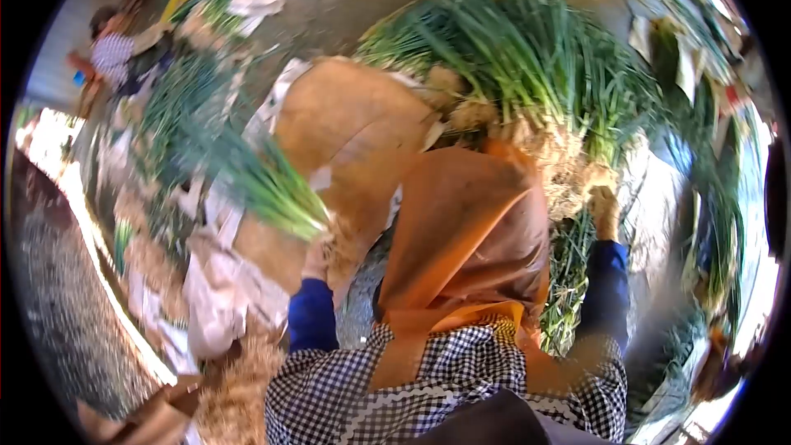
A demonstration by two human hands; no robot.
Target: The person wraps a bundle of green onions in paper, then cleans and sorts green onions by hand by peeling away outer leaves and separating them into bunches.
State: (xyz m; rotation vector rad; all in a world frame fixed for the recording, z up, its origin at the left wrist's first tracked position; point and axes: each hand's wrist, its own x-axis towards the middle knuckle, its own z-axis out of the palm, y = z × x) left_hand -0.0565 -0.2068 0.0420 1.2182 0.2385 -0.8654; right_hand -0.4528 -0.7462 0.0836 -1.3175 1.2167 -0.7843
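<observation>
My left hand [316,259] is closed round the root end of a bunch of green onions [288,198]. Their leaves point up and to the left above a tan sheet [338,124]. On the right, my right hand [606,208] is at the pale, hairy roots of more green onions [606,144], at the right end of a large heap [527,41]. Its fingers appear closed on those roots, though they show only in part. An orange-brown apron [465,231] covers my lap between the two hands.
Crumpled whitish sacking [218,288] lies left of the tan sheet. More green onions [185,115] are spread at the upper left, near another person [115,53] in a checked top. Pale sheeting [651,206] and further green onions [725,198] lie to the right.
</observation>
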